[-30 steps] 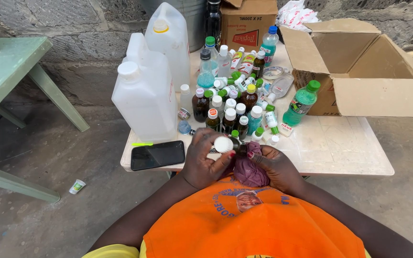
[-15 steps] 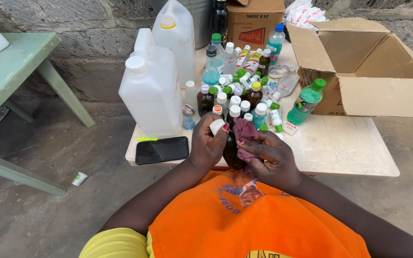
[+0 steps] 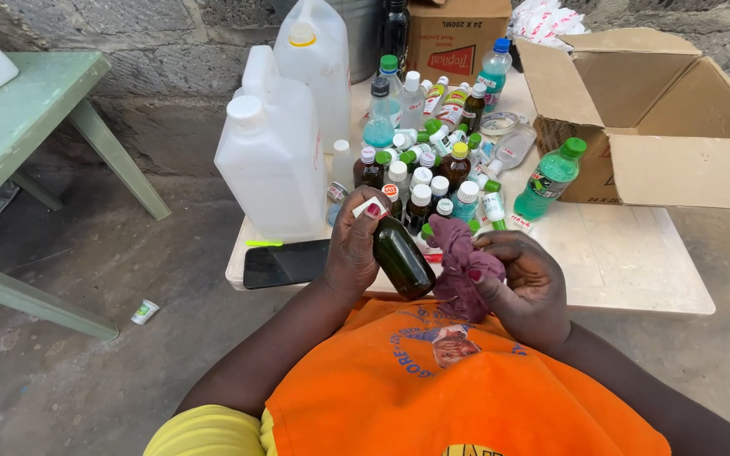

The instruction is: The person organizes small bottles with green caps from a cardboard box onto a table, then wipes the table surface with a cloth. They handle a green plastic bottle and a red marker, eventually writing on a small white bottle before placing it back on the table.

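At your far left sits a pale green wooden table (image 3: 19, 127), then two big white plastic jugs (image 3: 276, 160) and one black phone (image 3: 285, 263) lying flat on the white tabletop (image 3: 627, 262). Your left hand (image 3: 355, 249) wraps one dark green glass bottle (image 3: 403, 257), fingers closed round its neck, the bottle tilted with its base toward your chest. Just beside it, your right hand (image 3: 521, 283) pinches one purple cloth (image 3: 462, 266) against the bottle's side. One open cardboard box (image 3: 678, 127) stands far right.
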